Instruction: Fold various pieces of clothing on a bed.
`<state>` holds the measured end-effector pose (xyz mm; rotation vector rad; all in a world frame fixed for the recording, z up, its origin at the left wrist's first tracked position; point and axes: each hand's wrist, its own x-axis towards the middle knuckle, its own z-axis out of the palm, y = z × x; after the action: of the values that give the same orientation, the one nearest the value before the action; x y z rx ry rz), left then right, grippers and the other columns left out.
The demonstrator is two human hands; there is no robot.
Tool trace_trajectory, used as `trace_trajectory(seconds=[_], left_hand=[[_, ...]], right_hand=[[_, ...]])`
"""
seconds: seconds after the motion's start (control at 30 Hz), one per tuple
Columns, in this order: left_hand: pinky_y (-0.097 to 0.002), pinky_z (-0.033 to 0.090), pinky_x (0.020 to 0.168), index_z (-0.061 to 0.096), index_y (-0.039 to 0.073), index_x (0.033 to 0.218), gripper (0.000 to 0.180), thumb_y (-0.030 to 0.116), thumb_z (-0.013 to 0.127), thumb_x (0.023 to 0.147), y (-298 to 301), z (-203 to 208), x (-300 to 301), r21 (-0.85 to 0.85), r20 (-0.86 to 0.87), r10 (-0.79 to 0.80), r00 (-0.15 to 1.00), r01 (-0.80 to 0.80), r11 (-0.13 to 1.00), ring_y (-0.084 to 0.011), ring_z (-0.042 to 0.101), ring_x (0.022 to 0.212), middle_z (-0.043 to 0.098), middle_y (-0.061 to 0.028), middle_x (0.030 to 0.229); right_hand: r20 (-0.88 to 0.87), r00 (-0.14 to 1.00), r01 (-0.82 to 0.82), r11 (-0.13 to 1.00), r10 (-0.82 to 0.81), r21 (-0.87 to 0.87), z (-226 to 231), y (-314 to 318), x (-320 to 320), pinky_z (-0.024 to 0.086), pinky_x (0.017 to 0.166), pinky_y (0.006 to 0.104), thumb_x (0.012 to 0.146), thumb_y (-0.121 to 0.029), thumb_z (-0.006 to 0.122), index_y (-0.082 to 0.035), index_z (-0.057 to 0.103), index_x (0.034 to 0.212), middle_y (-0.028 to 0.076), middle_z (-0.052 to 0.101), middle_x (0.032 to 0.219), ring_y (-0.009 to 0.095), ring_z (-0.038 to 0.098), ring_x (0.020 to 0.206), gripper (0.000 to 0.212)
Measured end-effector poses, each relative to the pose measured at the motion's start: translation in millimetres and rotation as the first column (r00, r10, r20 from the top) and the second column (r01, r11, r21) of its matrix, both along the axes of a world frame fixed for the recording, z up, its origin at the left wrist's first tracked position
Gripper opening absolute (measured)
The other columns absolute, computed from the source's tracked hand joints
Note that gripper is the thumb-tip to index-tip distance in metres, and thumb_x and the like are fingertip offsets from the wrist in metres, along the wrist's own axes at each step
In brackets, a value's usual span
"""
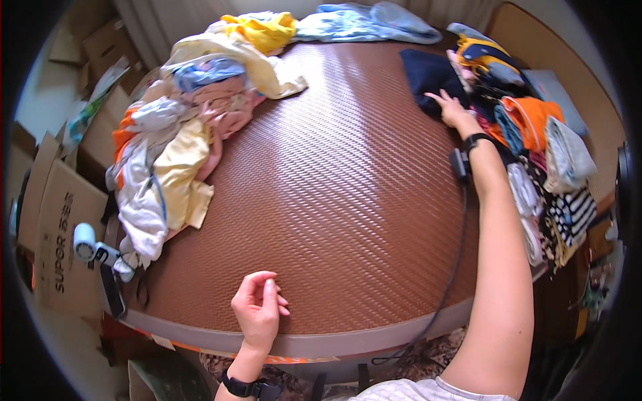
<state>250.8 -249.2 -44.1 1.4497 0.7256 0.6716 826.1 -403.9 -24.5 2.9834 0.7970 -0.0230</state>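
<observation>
My right hand (pixel 449 109) reaches to the far right of the table, its fingers spread over the near edge of a dark navy folded cloth (pixel 431 77). The cloth lies flat and does not appear gripped. Close to the table's front edge, my left hand (pixel 259 311) hovers with its fingers curled in and the thumb against them; nothing shows in it. Beside the right hand, folded clothes (pixel 531 123) lie in a row of stacks, among them orange, black-and-white striped and pale blue pieces.
A brown woven-textured tabletop (pixel 321 200) spreads between the hands. Loose clothes (pixel 184 144) are heaped on its left, light blue fabric (pixel 368 23) at the back. A small pale blue fan (pixel 85 242) stands by cardboard boxes (pixel 63 234). A black cable (pixel 461 234) runs beneath my right arm.
</observation>
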Motion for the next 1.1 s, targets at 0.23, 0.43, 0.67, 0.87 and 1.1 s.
trace_trajectory(seconds=[0.23,0.43,0.67,0.87,1.1], left_hand=[[-0.0183,0.046,0.041,0.057,-0.001,0.094,0.007,0.004,0.052,0.091,6.7,-4.6,-2.7,0.037,0.027,-0.015,1.0,0.014,0.999,-0.0056,0.054,0.053,0.054,-0.0021,0.072],[-0.0202,0.046,0.041,0.059,0.0,0.09,0.007,0.005,0.054,0.09,9.3,-11.1,-4.9,0.223,0.079,0.011,0.997,-0.028,0.975,-0.0065,0.056,0.051,0.055,-0.001,0.066],[-0.0219,0.046,0.039,0.053,-0.001,0.089,0.015,0.014,0.052,0.093,12.6,-7.7,-7.4,0.099,0.183,0.022,0.983,-0.041,0.994,-0.0087,0.057,0.05,0.056,-0.0042,0.069],[-0.0227,0.048,0.04,0.045,0.002,0.093,0.019,0.02,0.042,0.098,12.6,-8.8,-7.8,-0.143,0.37,0.039,0.928,0.016,0.99,-0.0096,0.055,0.052,0.053,-0.0059,0.071],[-0.0217,0.047,0.04,0.044,0.002,0.104,0.02,0.02,0.039,0.098,8.0,-6.4,-2.9,-0.112,0.389,-0.027,0.921,0.077,0.991,-0.0085,0.052,0.048,0.052,-0.0056,0.07]], right_hand=[[0.032,0.948,0.31,0.942,-0.316,0.129,-12.7,32.2,-61.2,0.019,0.104,0.0664,0.085,-0.003,0.049,-0.035,0.008,0.145,0.012,0.003,0.153,0.04,0.012,0.139,0.08],[-0.114,0.95,0.299,0.952,-0.291,0.066,-19.0,74.1,-138.8,0.019,0.106,0.0617,0.088,-0.017,0.045,-0.017,0.025,0.142,0.016,0.019,0.148,0.035,0.025,0.135,0.058],[-0.214,0.783,-0.483,0.787,0.584,0.383,15.0,206.9,-306.9,0.032,0.106,0.0342,0.081,-0.025,0.058,0.0,0.039,0.134,0.019,0.042,0.138,0.031,0.041,0.127,0.062],[0.516,0.427,-0.904,0.337,0.743,0.263,23.2,326.5,-417.5,0.024,0.105,0.0535,0.073,-0.025,0.067,-0.019,0.043,0.133,0.02,0.046,0.133,0.028,0.046,0.123,0.065],[0.248,0.681,-0.563,0.276,0.689,0.779,83.1,315.5,-365.2,0.05,0.068,0.0347,0.074,-0.007,0.057,-0.009,0.06,0.09,0.011,0.063,0.083,0.025,0.062,0.075,0.016]])
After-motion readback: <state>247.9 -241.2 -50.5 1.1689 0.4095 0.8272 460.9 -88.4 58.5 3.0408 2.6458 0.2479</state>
